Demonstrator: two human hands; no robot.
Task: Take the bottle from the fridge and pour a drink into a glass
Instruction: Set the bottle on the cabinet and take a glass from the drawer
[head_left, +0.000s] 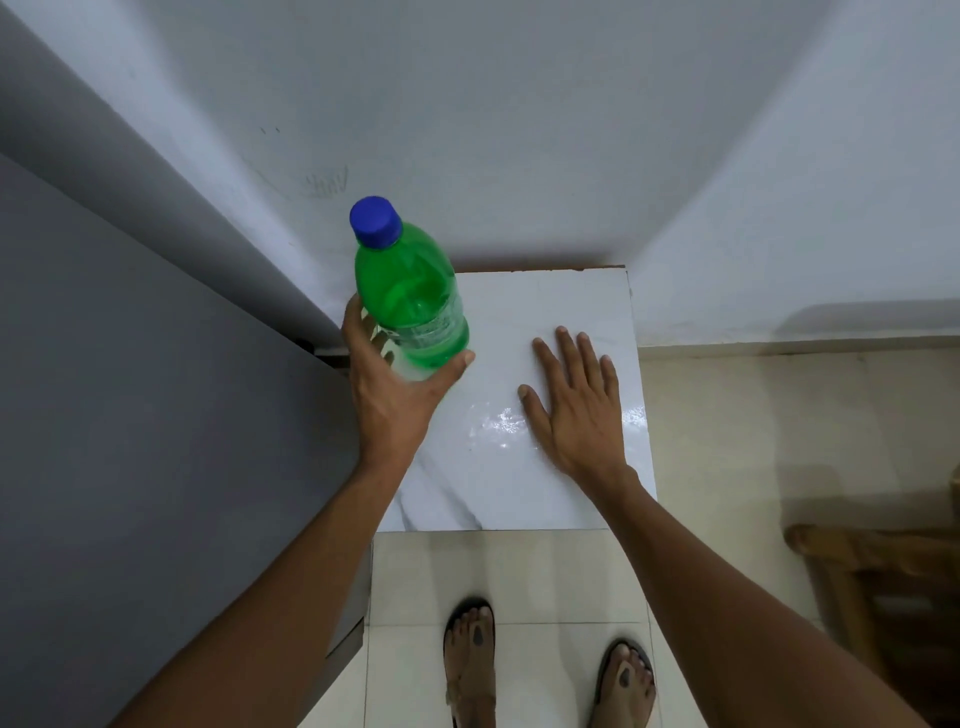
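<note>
A flat grey fridge (130, 364), smooth and matte, fills the left edge, its side running up toward the white painted wall (519, 130). Just beside it the left hand (389, 387) wraps the lower body of 1 green plastic bottle (410, 301), thumb on the right side and fingers curled behind it. The bottle is translucent, rounded at the shoulder, topped by 1 blue ribbed screw cap (375, 220), with a clear printed label band near the base. It tilts slightly toward the camera, over the left edge of the surface; whether its base touches the top cannot be told.

The surface (519, 483) is 1 square slab of glossy white marble-look tile with faint grey veins and a bright wet-looking glare patch near its middle. The right hand (571, 400) lies flat on it, palm down, all 5 fingers spread wide and holding nothing, well apart from the bottle.

Below, pale cream floor tiles (415, 571) with thin grout lines carry 2 feet in dark-soled sandals (470, 665). At the far right stands 1 piece of brown wooden furniture (883, 571), partly cut off.
</note>
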